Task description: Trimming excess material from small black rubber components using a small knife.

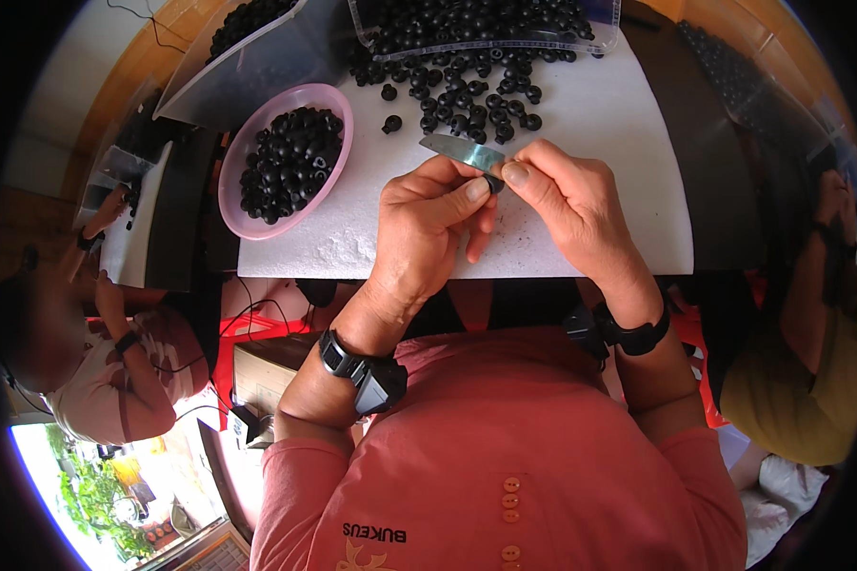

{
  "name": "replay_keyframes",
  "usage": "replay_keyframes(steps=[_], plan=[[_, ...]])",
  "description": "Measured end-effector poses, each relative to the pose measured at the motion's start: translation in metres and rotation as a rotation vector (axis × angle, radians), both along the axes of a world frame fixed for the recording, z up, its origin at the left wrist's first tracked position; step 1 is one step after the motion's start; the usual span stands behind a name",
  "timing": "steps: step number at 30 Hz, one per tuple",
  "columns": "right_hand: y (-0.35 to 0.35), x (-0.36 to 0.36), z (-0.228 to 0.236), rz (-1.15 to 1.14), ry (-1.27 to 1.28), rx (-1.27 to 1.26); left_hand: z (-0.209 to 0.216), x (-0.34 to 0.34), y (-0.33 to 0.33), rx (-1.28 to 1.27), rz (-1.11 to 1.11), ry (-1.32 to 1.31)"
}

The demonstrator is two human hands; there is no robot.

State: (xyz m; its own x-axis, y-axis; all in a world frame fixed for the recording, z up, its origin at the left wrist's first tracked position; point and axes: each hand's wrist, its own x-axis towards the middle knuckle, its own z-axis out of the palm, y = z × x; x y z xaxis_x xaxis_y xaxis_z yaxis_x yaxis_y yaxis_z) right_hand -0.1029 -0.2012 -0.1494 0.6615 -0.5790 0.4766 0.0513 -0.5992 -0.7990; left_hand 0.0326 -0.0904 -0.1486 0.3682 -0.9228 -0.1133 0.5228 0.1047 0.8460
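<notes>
Over the near part of a white board [628, 219], my left hand [417, 224] pinches a small black round part [493, 184] between thumb and fingers. My right hand [576, 205] is closed on a short knife, its thumb near the base of the blade [460, 149]. The blade points left, lying just above the black part and close to my left fingers. Much of the held part is hidden by my fingertips. Several loose black knobbed parts [467, 100] are scattered beyond my hands.
A pink bowl [345, 143] full of similar parts stands to the left. At the back, a clear plastic box [486, 46] spills parts onto the board; a translucent bin [267, 71] stands back left. People sit at both sides, one left [129, 381], one right [790, 371].
</notes>
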Motion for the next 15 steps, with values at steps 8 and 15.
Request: replay_keyframes(steps=[8,15], plan=[[-0.0009,-0.0028,0.0020,0.024,0.028,0.036,-0.0020,-0.0033,-0.0011,0.008,0.036,-0.002],[0.0003,-0.0072,0.0022,0.061,-0.079,0.049,0.0029,0.0000,-0.0091,-0.061,0.017,0.049]])
